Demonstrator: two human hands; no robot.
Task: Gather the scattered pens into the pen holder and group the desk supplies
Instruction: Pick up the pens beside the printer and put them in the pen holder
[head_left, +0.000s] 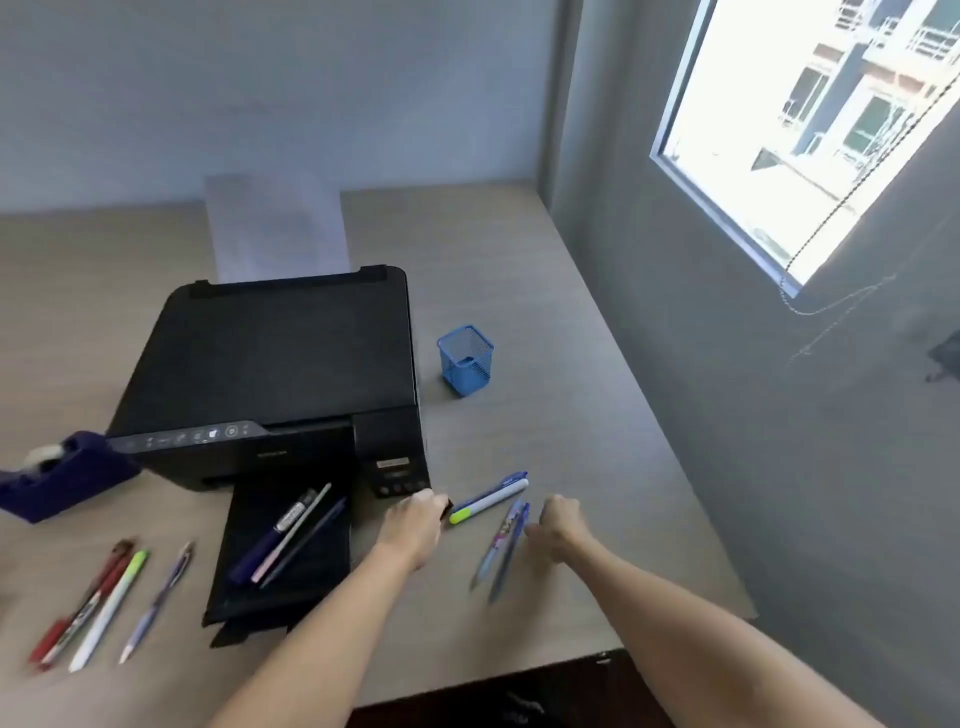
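Head view: left hand (415, 525) at lower centre, fingers curled round a small dark object by the printer (270, 374) corner. Right hand (558, 522) loosely curled, empty, just beside two blue pens (501, 551). Blue mesh pen holder (466, 359) stands mid-frame, bare desk (545, 291) around it. More pens (104, 597) lower left, near desk's front edge.

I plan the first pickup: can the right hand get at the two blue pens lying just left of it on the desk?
Probably yes. The right hand hovers beside the two blue pens, which lie flat on bare desk with nothing over them.
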